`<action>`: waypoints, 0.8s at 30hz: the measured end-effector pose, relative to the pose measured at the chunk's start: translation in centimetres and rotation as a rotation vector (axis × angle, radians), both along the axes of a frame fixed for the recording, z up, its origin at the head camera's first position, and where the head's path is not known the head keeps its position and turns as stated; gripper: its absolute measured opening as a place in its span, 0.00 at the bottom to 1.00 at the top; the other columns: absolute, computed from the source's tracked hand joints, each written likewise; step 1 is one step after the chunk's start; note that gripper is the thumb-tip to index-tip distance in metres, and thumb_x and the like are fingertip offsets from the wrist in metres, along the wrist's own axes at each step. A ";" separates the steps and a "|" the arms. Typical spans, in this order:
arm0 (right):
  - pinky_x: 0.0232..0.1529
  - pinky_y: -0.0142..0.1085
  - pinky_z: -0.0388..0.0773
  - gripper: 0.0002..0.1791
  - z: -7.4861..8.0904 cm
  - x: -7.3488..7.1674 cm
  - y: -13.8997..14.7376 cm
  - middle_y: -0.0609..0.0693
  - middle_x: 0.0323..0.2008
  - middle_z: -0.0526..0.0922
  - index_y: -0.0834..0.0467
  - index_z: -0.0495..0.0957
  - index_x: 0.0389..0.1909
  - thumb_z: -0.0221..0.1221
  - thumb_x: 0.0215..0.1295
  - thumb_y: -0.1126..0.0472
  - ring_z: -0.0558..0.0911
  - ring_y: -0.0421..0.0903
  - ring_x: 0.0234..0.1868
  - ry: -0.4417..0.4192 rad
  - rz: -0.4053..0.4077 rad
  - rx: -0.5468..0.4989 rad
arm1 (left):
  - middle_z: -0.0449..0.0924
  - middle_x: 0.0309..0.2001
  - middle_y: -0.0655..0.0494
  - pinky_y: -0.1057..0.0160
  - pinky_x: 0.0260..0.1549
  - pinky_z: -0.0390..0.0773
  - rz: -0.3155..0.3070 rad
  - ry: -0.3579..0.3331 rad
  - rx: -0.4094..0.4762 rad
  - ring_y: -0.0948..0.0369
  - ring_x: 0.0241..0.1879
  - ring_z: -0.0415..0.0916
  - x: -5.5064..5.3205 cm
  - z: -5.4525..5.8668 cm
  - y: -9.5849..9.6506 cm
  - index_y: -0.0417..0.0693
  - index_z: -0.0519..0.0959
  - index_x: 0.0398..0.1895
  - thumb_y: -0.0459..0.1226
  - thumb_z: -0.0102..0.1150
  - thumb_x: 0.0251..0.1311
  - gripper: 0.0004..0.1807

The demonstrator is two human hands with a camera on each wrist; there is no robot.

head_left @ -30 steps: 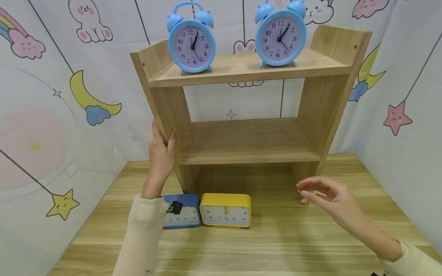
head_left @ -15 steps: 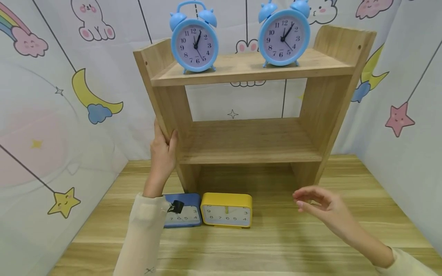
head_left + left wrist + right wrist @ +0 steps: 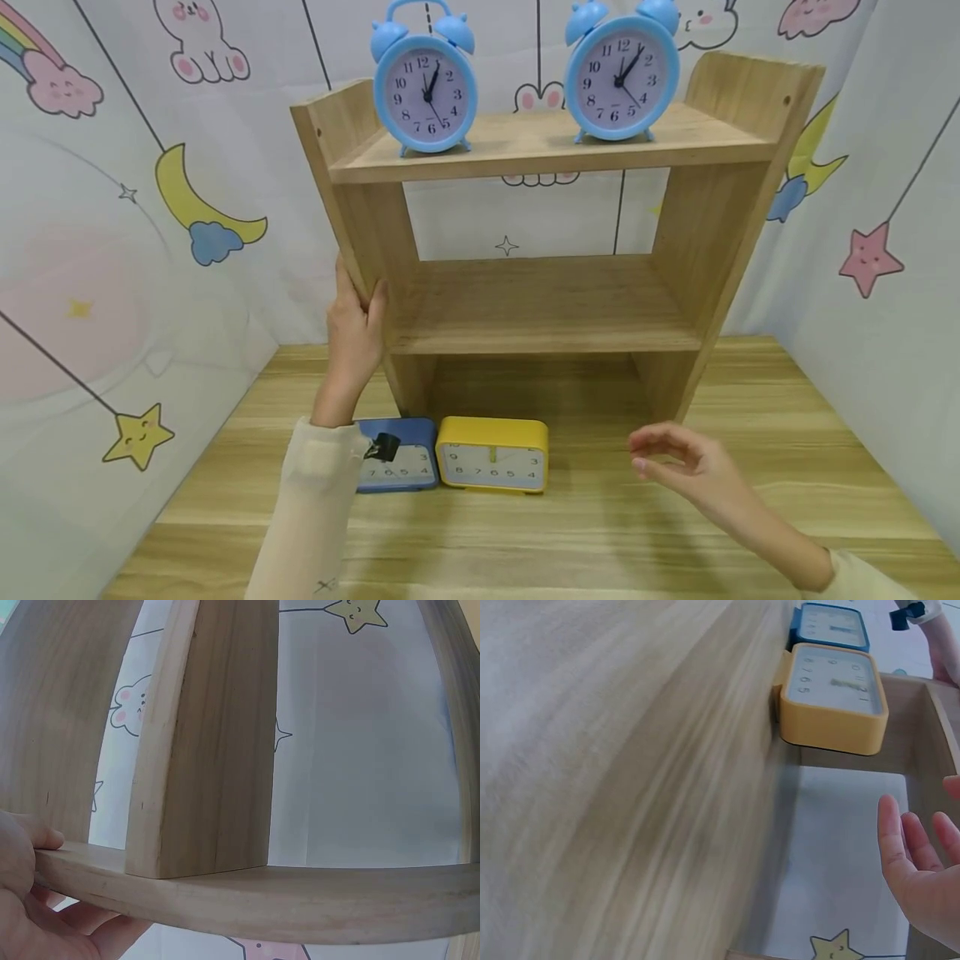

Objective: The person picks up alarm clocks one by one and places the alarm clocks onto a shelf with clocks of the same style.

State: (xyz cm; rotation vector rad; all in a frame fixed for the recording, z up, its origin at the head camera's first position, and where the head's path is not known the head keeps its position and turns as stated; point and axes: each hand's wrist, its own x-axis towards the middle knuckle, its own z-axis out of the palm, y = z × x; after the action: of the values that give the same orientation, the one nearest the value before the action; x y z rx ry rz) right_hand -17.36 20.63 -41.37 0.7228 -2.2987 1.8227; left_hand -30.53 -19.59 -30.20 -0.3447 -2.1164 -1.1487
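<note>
My left hand (image 3: 356,333) grips the left side panel of a wooden shelf (image 3: 547,342), the thumb at its front edge and the fingers behind; the left wrist view shows the same hold on the panel (image 3: 300,904). My right hand (image 3: 693,467) hovers over the table in front of the shelf's lower right, fingers loosely bent and holding nothing. Left of it, a yellow clock (image 3: 491,432) stands on the table beside a blue clock (image 3: 408,431), which my left sleeve partly covers. Two light-blue twin-bell alarm clocks, one left (image 3: 426,100) and one right (image 3: 622,79), stand on the top shelf.
The wooden table (image 3: 525,550) runs in front of and beside the shelf. White cloth walls with cartoon prints, such as a yellow moon (image 3: 180,187) and a pink star (image 3: 870,260), close in the back and both sides.
My right hand has moved down and to the left, away from the shelf's lower right side. My left hand keeps its grip; the head view has shifted slightly.
</note>
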 end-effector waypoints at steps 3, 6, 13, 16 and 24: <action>0.39 0.38 0.83 0.14 -0.6 0.0 -0.2 0.50 0.44 0.84 0.74 0.76 0.49 0.61 0.63 0.77 0.84 0.44 0.44 0.012 0.016 -0.013 | 0.74 0.55 0.30 0.40 0.45 0.76 0.002 0.001 -0.003 0.39 0.49 0.78 0.0 0.0 0.0 0.47 0.50 0.77 0.44 0.48 0.75 0.33; 0.39 0.38 0.83 0.14 -1.1 -0.1 -0.4 0.50 0.44 0.84 0.74 0.75 0.49 0.61 0.62 0.78 0.84 0.43 0.44 0.020 0.026 -0.024 | 0.74 0.55 0.30 0.40 0.46 0.76 -0.002 0.000 -0.002 0.39 0.49 0.78 0.0 0.0 0.0 0.48 0.50 0.78 0.44 0.48 0.75 0.33; 0.41 0.36 0.82 0.15 -2.1 -0.4 -0.6 0.50 0.44 0.84 0.74 0.75 0.50 0.61 0.61 0.78 0.84 0.46 0.44 0.005 0.052 -0.025 | 0.74 0.55 0.30 0.40 0.45 0.76 -0.008 -0.004 -0.005 0.39 0.49 0.78 0.0 0.1 -0.1 0.47 0.49 0.78 0.43 0.48 0.75 0.34; 0.42 0.36 0.82 0.17 -2.3 -0.5 -0.8 0.49 0.45 0.84 0.73 0.74 0.50 0.63 0.61 0.77 0.84 0.46 0.44 -0.006 0.050 -0.019 | 0.74 0.55 0.30 0.40 0.45 0.77 -0.005 -0.006 -0.006 0.39 0.49 0.78 0.0 0.2 -0.1 0.47 0.49 0.78 0.43 0.48 0.75 0.34; 0.41 0.36 0.82 0.20 -3.3 -1.0 -1.6 0.48 0.46 0.84 0.74 0.74 0.51 0.66 0.57 0.77 0.83 0.46 0.45 -0.038 0.044 -0.045 | 0.75 0.54 0.30 0.41 0.45 0.76 -0.005 -0.001 -0.001 0.40 0.48 0.79 -0.1 0.1 -0.1 0.46 0.49 0.78 0.43 0.48 0.75 0.34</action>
State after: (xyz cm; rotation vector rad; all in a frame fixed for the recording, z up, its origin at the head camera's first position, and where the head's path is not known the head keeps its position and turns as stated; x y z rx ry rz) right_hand -18.32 19.05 -44.70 0.7448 -2.2749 1.9164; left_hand -30.60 -19.68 -30.13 -0.3507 -2.1176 -1.1511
